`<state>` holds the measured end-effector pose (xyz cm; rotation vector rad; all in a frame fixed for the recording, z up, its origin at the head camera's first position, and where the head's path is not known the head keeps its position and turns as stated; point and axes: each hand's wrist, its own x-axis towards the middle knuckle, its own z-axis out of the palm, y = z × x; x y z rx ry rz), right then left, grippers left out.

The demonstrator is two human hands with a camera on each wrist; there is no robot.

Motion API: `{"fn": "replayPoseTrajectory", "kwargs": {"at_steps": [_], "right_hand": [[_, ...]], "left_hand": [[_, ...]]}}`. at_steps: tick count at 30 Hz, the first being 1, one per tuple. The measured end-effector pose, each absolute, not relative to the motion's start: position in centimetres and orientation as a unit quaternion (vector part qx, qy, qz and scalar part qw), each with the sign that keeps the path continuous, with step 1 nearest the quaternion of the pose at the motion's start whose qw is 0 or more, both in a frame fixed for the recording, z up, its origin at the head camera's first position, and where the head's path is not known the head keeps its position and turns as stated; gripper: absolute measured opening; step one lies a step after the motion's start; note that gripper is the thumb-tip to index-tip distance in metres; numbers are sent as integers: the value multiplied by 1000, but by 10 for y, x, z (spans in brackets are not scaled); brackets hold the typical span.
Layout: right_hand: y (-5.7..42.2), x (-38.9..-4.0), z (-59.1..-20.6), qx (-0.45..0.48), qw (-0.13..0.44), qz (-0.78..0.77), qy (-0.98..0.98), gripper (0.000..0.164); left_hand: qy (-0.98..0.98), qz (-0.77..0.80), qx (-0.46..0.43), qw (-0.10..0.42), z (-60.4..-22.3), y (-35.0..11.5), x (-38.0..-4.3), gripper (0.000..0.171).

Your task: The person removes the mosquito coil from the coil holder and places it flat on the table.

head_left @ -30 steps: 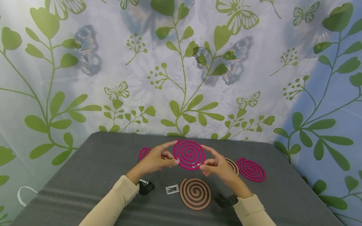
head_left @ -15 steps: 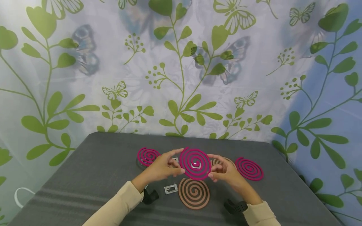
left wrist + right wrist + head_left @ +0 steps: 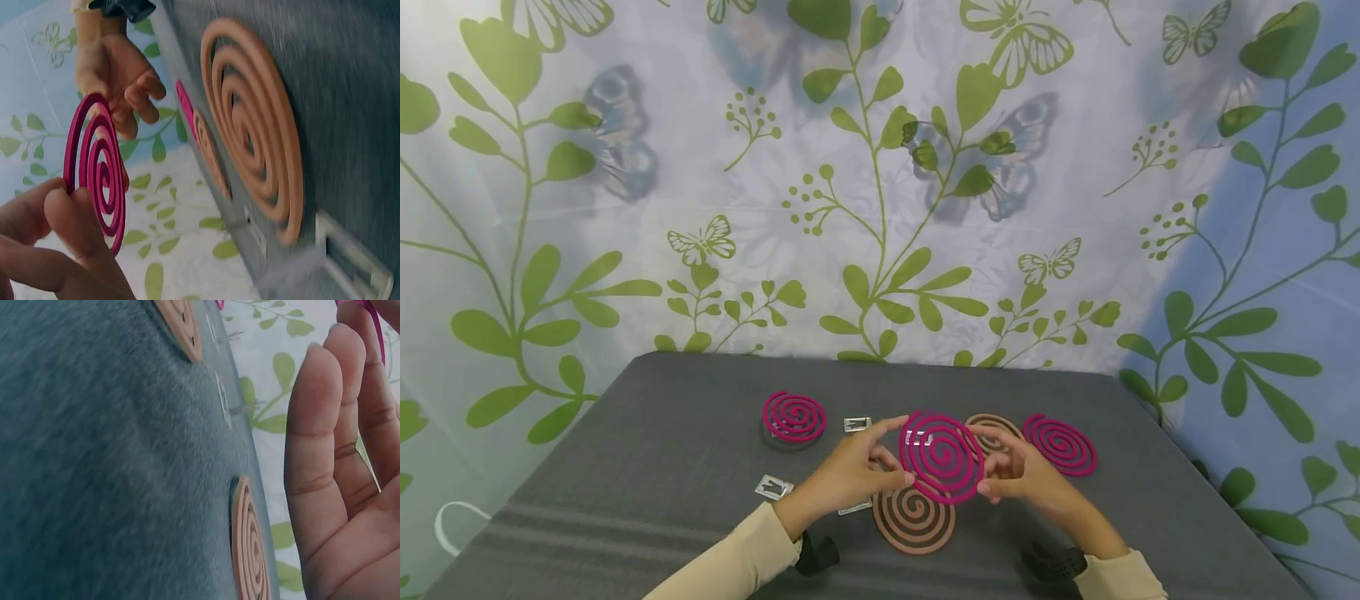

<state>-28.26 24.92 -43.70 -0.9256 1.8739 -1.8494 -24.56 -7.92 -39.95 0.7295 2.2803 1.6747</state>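
Observation:
Above the table a magenta mosquito coil (image 3: 945,456) is held up, tilted, between both hands. My left hand (image 3: 856,464) pinches its left edge with thumb and fingertips, and that grip shows close up in the left wrist view on the coil (image 3: 104,181). On the opposite edge, my right hand (image 3: 1028,473) pinches with thumb and index finger. In the right wrist view the other fingers of the right hand (image 3: 344,456) extend apart from the coil, of which only a strip shows. Below the hands a brown mosquito coil (image 3: 916,510) lies flat, partly covered by the held one.
Another brown coil (image 3: 994,427) and a magenta coil (image 3: 1060,445) lie at the right. At the left, a magenta coil (image 3: 793,417) sits over a rounded base. Small metal coil stands (image 3: 774,487) are scattered on the grey table (image 3: 685,433). Behind hangs a leaf-patterned curtain (image 3: 775,292).
Both hands have moved right and lower, toward me, with the magenta mosquito coil between them. It now overlaps the front brown coil, and the left magenta coil is in full view.

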Motion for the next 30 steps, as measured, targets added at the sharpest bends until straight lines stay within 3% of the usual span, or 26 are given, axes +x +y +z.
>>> {"fn": "replayPoseTrajectory", "kwargs": {"at_steps": [16, 30], "right_hand": [[282, -279, -436, -317, 233, -647, 653, 67], [311, -283, -437, -296, 237, -620, 687, 62]], "left_hand": [[759, 588, 234, 151, -407, -49, -236, 82], [746, 604, 204, 194, -413, -23, -235, 86]]}}
